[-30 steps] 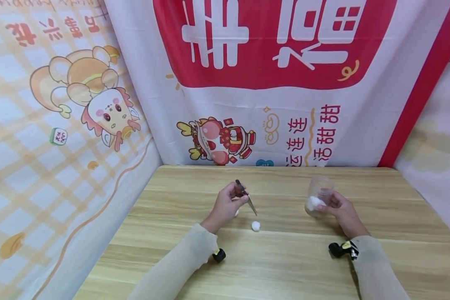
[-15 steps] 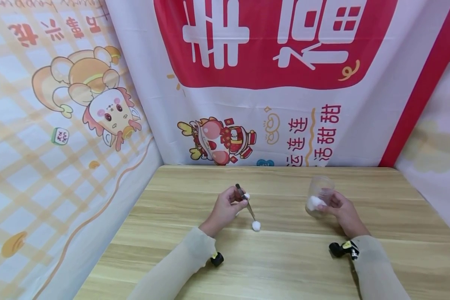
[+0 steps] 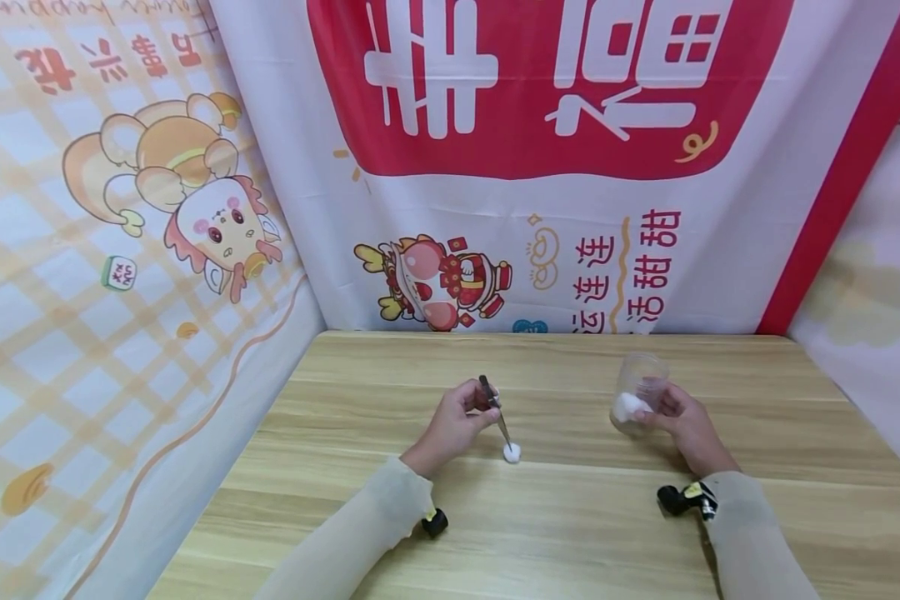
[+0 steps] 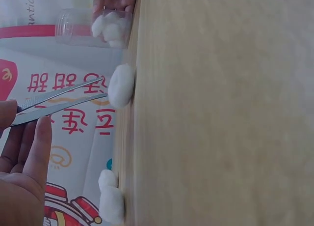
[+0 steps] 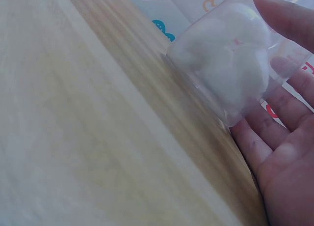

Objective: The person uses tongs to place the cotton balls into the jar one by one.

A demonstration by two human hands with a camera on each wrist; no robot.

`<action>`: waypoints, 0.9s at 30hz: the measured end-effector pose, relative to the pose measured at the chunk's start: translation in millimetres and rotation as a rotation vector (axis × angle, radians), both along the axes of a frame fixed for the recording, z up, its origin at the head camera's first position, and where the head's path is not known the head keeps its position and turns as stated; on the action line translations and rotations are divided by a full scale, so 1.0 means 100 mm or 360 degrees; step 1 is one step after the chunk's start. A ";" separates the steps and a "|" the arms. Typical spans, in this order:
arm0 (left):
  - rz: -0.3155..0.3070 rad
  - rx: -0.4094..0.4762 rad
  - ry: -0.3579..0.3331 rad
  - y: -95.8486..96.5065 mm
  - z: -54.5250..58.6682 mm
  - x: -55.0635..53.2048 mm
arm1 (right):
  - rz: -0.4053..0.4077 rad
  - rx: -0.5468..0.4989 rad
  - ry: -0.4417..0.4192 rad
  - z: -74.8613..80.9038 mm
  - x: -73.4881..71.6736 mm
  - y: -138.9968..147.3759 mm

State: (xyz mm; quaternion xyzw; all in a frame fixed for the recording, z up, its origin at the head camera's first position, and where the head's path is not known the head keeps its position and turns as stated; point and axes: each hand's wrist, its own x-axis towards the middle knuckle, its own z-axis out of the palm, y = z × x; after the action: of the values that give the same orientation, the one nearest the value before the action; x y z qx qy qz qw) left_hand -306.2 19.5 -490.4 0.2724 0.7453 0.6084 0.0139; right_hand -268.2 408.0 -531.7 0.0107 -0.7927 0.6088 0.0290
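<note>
My left hand (image 3: 453, 427) pinches metal tweezers (image 4: 59, 107) with a dark upper end, slanted down toward the table. Their two tips stand apart, right at a white cotton ball (image 4: 121, 86) on the wood. In the head view that cotton ball (image 3: 512, 455) lies just below the tips. My right hand (image 3: 690, 429) grips a clear jar (image 3: 640, 368), its thumb on one side and fingers on the other. Several cotton balls (image 5: 230, 59) are bunched at the jar's bottom. Two more cotton balls (image 4: 112, 204) rest on the table beyond my left hand, mostly hidden in the head view.
The wooden table (image 3: 570, 533) runs back to a white and red printed cloth (image 3: 450, 250). Another printed cloth (image 3: 120, 333) hangs along the left side. Each wrist carries a small black camera (image 3: 435, 522).
The tweezers have come down from just above the cotton ball until their tips overlap it, tilting more upright. My right hand and the jar have stayed in place.
</note>
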 end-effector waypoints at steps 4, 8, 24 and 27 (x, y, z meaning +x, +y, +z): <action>-0.0019 -0.0037 -0.0002 0.01 -0.01 0.00 | -0.0004 -0.0010 -0.0007 0.00 0.00 0.00; -0.0010 -0.0090 -0.0023 0.02 -0.01 0.01 | 0.0000 -0.0045 -0.0023 0.01 0.00 -0.01; 0.0027 -0.0178 0.0017 0.07 -0.03 0.00 | -0.0002 -0.0027 -0.0002 -0.01 -0.02 0.01; 0.0032 -0.0200 0.0002 0.07 -0.02 0.01 | -0.0001 -0.0032 0.0012 -0.02 -0.02 0.01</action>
State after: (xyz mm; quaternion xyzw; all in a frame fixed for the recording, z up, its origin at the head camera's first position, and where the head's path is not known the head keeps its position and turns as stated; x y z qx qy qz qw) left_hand -305.1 26.9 -492.6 0.2640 0.7846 0.5604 0.0242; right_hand -270.7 408.9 -534.0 0.0125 -0.7863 0.6168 0.0322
